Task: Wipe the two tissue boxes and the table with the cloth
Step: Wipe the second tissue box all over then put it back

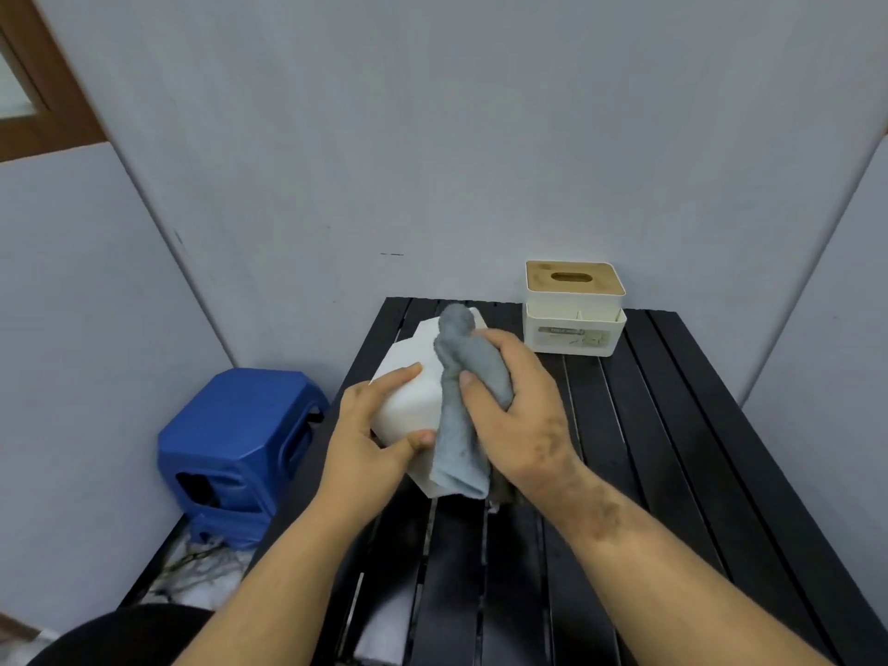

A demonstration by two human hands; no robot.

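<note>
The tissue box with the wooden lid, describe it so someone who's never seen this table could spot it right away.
Start at the black slatted table and look to its far right corner by the grey wall. The tissue box with the wooden lid stands there untouched. Unlike the plain white box in the hands, it has a tan slotted top and front compartments.

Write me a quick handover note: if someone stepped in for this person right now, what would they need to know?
Left hand: holds the white box steady, tilted up off the table.
Right hand: grips the cloth against that box.
Second box, with a wooden lid: stands at the table's far edge, untouched.
Done: nothing I can confirm; the white box is mid-wipe.
Left: finish this box, wipe the second box, then the table.
</note>
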